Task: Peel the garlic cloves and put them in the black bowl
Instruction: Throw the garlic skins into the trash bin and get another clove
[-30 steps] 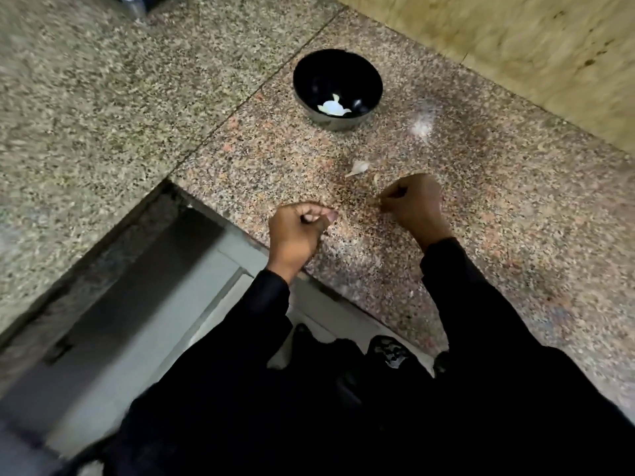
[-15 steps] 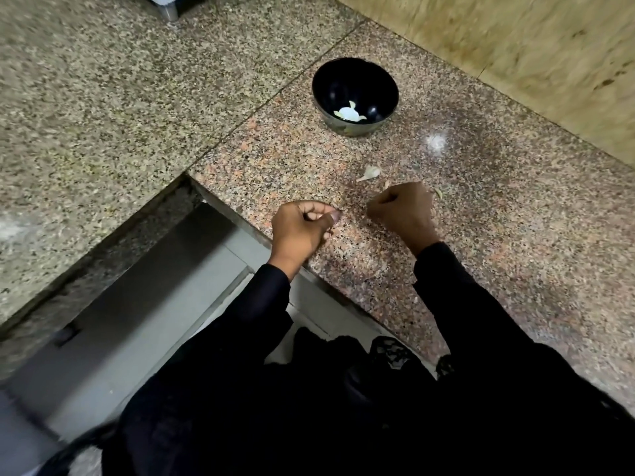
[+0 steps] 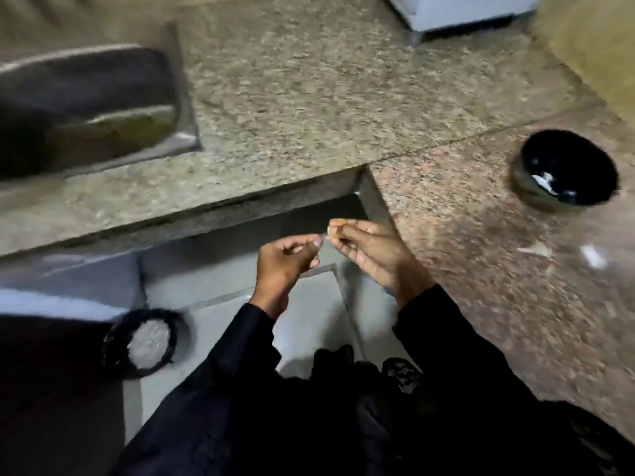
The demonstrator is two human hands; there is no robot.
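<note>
The black bowl [image 3: 567,173] stands on the reddish granite counter [image 3: 481,304] at the right, with white garlic pieces in it. Both my hands are off the counter, held over the floor gap. My right hand [image 3: 374,255] pinches a small tan garlic clove [image 3: 334,231] at its fingertips. My left hand [image 3: 287,262] has curled fingers, and its thumb and forefinger meet at a thin pale bit of skin next to the clove. The view is blurred. Two pale garlic scraps [image 3: 536,249] lie on the counter below the bowl.
A metal sink [image 3: 86,108] is set in the grey granite counter [image 3: 309,97] at the upper left. A round bin with a black liner [image 3: 144,341] stands on the floor at the lower left. A white appliance [image 3: 457,12] sits at the top.
My view has swung left, so the bowl now sits at the right. Both hands have lifted off the counter and come together over the floor gap, fingertips nearly touching.
</note>
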